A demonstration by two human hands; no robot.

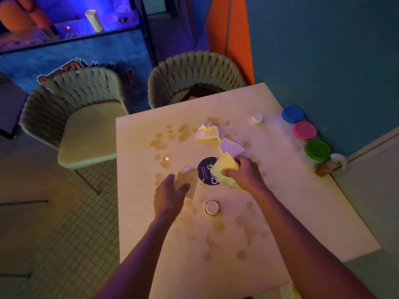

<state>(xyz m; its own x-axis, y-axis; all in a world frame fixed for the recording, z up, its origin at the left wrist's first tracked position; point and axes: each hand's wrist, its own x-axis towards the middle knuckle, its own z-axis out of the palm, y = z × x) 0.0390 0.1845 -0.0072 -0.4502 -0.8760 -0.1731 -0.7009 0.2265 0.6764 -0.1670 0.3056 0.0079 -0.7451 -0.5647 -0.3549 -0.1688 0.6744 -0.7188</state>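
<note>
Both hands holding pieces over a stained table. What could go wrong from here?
The yellow sheet in the right hand overlaps the purple disc; pulling it may drag the disc.
The clear ring lies near the left hand; a sweep could knock it.
Tan stains, if wet, might soil the beige piece that hand holds.

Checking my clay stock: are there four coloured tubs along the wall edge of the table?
No, only three stand there: the blue tub, the pink tub and the green tub.

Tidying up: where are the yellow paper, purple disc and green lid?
yellow paper [225, 164], head view, upper flat face.
purple disc [205, 170], head view, bare left half.
green lid [317, 149], head view, top centre.
</note>
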